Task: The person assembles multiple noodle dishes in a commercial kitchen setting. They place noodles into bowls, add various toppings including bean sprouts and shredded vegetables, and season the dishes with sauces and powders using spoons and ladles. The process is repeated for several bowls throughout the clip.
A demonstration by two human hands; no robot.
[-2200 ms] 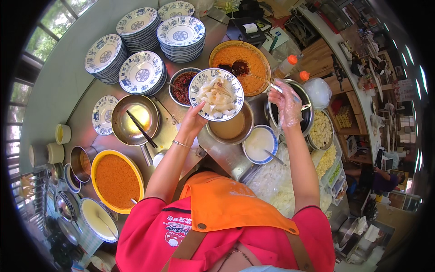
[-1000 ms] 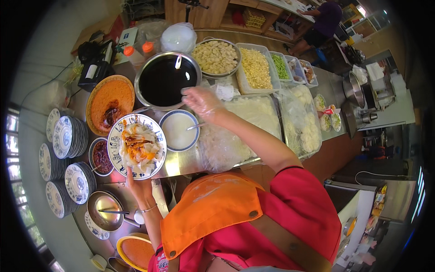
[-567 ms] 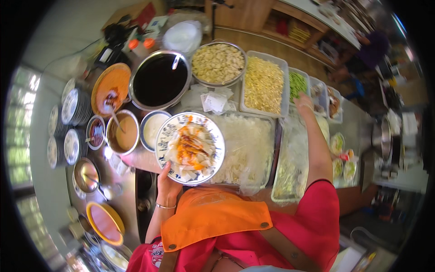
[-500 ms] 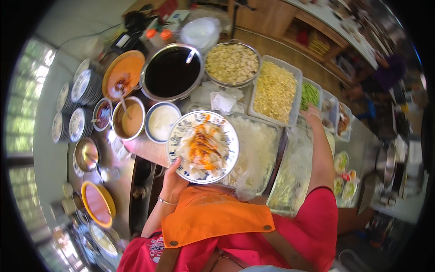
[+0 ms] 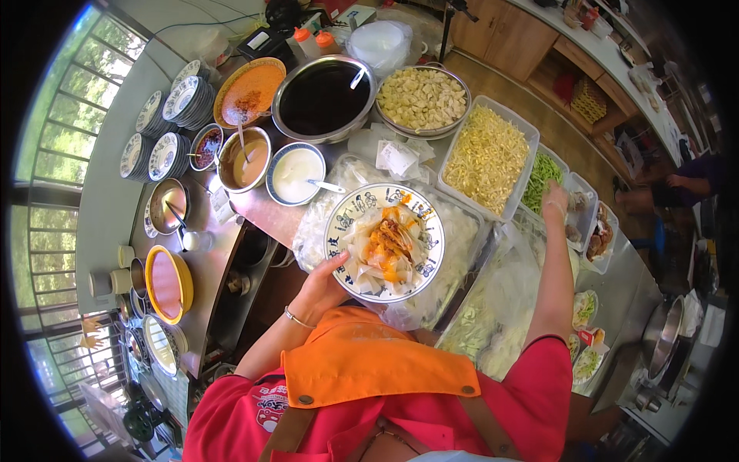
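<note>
The plate (image 5: pixel 336 227), white with a blue pattern, is held out in front of the person's orange apron (image 5: pixel 385 362), over the near edge of the counter. The left hand (image 5: pixel 319 289) grips its near left side, thumb on the rim, the rest of the fingers hidden underneath. On it lie wide white noodles (image 5: pixel 359 260) topped with red-orange sauce (image 5: pixel 392 237). Beyond and beneath it spread clear plastic (image 5: pixel 314 239) and more pale noodles (image 5: pixel 456 266). To the right, the right hand (image 5: pixel 554 200), in a thin clear glove, reaches down into the greens (image 5: pixel 541 179); its fingertips are lost among them, so I cannot tell whether they are spread or pinched. Just left of the greens stands a tub (image 5: pixel 471 202) of yellow shreds (image 5: pixel 486 158). Past the plate on the left sits a small bowl (image 5: pixel 295 202) of white liquid with a spoon (image 5: pixel 329 186). Farther back are a steel basin (image 5: pixel 339 135) of dark liquid, pale chunks (image 5: pixel 423 97) in a bowl, and bottles (image 5: pixel 306 45) with orange caps. At far right is another person (image 5: pixel 695 179).
</note>
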